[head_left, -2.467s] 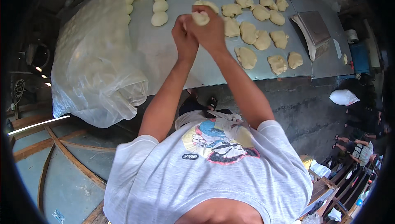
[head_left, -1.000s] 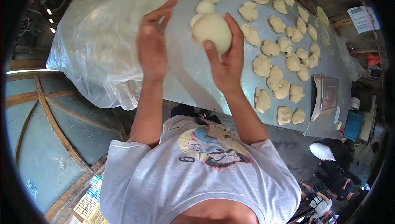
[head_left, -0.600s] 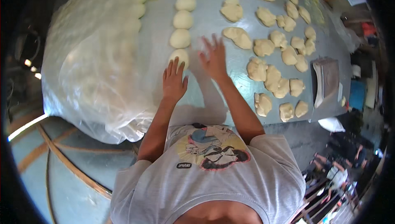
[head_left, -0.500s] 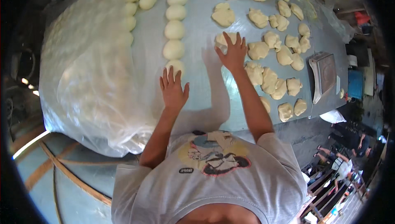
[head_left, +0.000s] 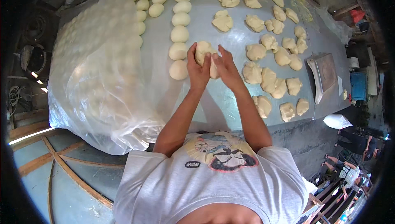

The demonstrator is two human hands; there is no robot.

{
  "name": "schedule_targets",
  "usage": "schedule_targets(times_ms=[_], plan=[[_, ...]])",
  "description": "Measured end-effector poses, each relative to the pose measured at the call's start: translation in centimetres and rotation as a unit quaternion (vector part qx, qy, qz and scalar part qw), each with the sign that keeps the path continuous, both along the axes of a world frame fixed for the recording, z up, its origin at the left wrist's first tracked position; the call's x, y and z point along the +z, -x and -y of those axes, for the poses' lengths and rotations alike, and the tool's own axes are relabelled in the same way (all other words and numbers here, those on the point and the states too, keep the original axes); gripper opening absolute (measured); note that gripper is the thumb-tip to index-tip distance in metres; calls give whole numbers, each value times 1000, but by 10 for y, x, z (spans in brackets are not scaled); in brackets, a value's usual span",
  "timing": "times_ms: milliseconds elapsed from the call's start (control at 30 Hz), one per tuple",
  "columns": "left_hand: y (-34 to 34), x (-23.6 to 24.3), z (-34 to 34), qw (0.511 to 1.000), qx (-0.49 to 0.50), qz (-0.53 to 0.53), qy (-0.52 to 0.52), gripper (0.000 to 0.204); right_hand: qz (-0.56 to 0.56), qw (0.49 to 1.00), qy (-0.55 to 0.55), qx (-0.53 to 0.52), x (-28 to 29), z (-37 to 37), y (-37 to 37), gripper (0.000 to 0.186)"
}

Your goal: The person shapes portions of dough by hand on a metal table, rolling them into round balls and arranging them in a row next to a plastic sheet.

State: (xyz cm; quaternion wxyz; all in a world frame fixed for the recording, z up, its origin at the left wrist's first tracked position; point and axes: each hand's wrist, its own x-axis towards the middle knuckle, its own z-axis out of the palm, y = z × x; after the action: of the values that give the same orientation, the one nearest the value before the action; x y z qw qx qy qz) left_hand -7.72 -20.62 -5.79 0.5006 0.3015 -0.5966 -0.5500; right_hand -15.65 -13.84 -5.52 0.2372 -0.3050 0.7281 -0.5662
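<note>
Spanning upper and middle frame: grey tabletop (head_left: 158, 65) | row of smooth dough balls (head_left: 179, 33), upper centre-left | left hand (head_left: 198, 71) and right hand (head_left: 227, 71) cupped together around dough lump (head_left: 203, 51), thumbs inward | lump just above frame centre, right of row; probably light, soft, slightly tacky, tearable; best held palms-to-sides, fingertips not digging in

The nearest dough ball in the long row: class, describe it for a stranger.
On the grey table, find the clear plastic sheet at the left. To its right runs the long, rightmost line of smooth dough balls. Left of the left hand, the target ball is the line's lowest, with none below.
</note>
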Motion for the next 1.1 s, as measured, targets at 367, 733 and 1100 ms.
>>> schedule_targets(times_ms=[367,733,1100], plan=[[-92,-35,-95,906,-88,41,-411,65,-469,868,-147,-75,-2,-150,3,35],[-79,-17,-159,998,37,46,-8,33,-147,974,121,-126,-1,-135,-72,45],[-143,-112,-183,765,-56,-36,-641,38,59,976,-188,87,-106,-191,-98,48]])
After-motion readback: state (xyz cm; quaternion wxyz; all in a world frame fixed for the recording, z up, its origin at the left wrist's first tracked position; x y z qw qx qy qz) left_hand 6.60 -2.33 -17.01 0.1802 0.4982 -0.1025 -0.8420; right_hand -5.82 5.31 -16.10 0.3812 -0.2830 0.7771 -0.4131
